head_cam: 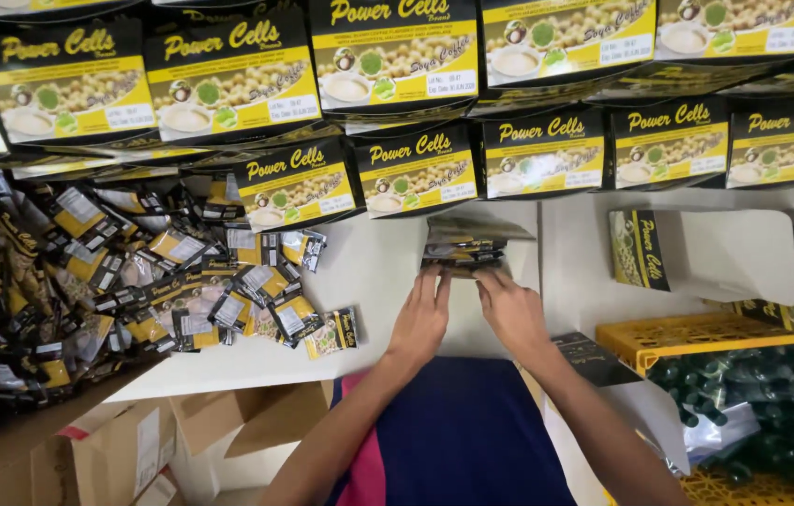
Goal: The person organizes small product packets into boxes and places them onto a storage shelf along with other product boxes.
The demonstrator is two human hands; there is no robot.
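A small stack of sachets (463,251) sits at the centre of the frame on the white desk (378,272), under an open pouch (477,230). Both hands grasp it: the left hand (420,319) touches its lower left edge, the right hand (512,314) its lower right. A heap of loose sachets (134,281) lies at left. Rows of black-and-yellow boxes (416,173) line the top. A yellow crate (688,337) of dark bottles (772,394) stands lower right.
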